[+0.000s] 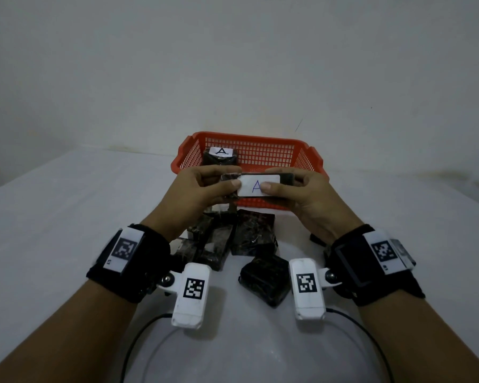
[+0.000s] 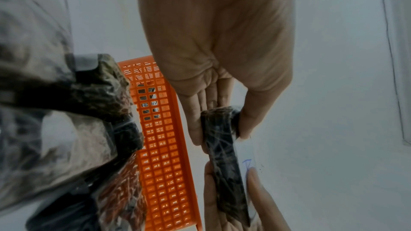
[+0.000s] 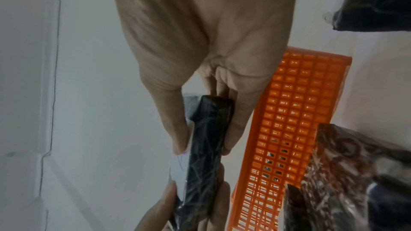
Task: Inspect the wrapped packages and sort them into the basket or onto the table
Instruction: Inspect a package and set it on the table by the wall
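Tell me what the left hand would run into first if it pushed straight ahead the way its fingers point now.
Probably the right hand: the left hand points across the dark plastic-wrapped package with the white "A" label that both hands pinch, toward the other's fingers. The orange plastic mesh basket lies beyond; depth is unclear.

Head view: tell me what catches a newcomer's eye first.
The orange basket at the table's far edge stands out, one package labelled A inside. Before it, the left hand and right hand pinch another wrapped package with a blue A. Dark packages heap below.
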